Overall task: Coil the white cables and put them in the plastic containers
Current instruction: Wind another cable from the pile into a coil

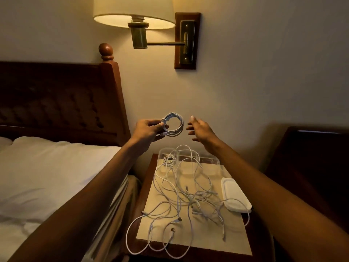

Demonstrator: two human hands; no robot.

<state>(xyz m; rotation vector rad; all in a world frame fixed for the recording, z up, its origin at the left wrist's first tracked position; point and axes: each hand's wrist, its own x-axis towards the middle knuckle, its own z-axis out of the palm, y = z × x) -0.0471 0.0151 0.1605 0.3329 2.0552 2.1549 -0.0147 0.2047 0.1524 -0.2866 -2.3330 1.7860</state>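
Coiled cable (173, 124): white, wound into a tight ring, held upright in the air above the far end of the nightstand (190, 242). Likely raised to hold the loops clear of the tangle beneath, ready for lowering into a container.

Left hand (149, 129): above the nightstand's far left corner, arm stretched forward, thumb and fingers pinching the ring's left edge, apparently over the loose end to prevent unwinding.

Right hand (198, 130): above the nightstand's far end, just beside the ring and not touching, fingers spread and slack, holding nothing; probably poised to steady the coil.

Loose cables (188, 191): white, uncoiled, tangled across the nightstand's middle, several loops hanging over its near edge.

Containers (211, 161): clear plastic, lidless, along the nightstand's far edge; leftmost seemingly already holding a small coil.

Lid (236, 195): white, flat on the nightstand's right side.
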